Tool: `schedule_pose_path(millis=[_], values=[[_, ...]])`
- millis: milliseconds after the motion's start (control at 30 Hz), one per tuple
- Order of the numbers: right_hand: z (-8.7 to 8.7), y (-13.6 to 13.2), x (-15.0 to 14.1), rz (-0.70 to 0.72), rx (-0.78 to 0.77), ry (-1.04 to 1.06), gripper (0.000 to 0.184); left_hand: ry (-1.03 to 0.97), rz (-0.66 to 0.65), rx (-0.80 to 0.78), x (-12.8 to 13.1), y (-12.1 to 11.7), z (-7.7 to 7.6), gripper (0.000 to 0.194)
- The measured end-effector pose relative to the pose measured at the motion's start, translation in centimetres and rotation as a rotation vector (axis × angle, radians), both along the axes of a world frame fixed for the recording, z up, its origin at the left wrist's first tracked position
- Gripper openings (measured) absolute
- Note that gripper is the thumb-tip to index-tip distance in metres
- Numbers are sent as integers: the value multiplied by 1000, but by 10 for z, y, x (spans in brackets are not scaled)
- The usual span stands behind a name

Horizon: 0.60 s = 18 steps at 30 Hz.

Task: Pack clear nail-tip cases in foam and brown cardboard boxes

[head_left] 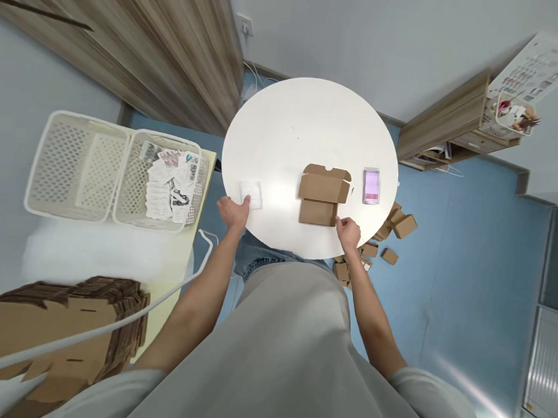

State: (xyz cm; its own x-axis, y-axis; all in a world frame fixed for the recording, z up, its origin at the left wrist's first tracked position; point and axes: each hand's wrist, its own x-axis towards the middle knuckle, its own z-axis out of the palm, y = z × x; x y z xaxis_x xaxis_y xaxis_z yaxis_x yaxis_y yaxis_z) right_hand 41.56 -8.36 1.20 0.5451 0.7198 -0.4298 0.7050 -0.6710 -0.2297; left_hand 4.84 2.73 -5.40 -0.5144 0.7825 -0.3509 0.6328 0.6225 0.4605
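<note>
At the near left edge of the round white table [308, 110], my left hand [234, 212] rests its thumb on a flat whitish packet [254, 195]. The fingers of this hand are spread away from the thumb, to the left of the packet. An open brown cardboard box [318, 213] sits near the middle of the table, its lid [324, 188] folded back with the flaps out. My right hand [348, 232] has thumb and fingertips closed at the box's near right corner. Right of the box lies a phone [371, 186] with a blurred pinkish screen.
Two white baskets stand on the left table, one bare [78, 165], the other [158, 220] filled with small packets. Flattened cardboard boxes [54, 334] are stacked nearer me, under a curving white tube [150, 305]. Several small boxes [389, 256] lie on the floor, right. A low cabinet [447, 125] stands behind.
</note>
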Motion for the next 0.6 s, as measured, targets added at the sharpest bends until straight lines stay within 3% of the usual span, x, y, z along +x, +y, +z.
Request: schedule_pose_path(millis=[167, 333, 467, 600], values=[[5, -8, -13, -39, 59, 50, 42, -33, -56, -108, -9, 14, -10, 63], [10, -14, -10, -64, 109, 86, 40, -2, -99, -80, 0, 17, -13, 48], [9, -21, 0, -51, 120, 119, 40, -21, -115, -73, 10, 29, -4, 46], [8, -20, 12, 1, 136, 159, 39, -111, -217, -54, 38, 32, 11, 41]])
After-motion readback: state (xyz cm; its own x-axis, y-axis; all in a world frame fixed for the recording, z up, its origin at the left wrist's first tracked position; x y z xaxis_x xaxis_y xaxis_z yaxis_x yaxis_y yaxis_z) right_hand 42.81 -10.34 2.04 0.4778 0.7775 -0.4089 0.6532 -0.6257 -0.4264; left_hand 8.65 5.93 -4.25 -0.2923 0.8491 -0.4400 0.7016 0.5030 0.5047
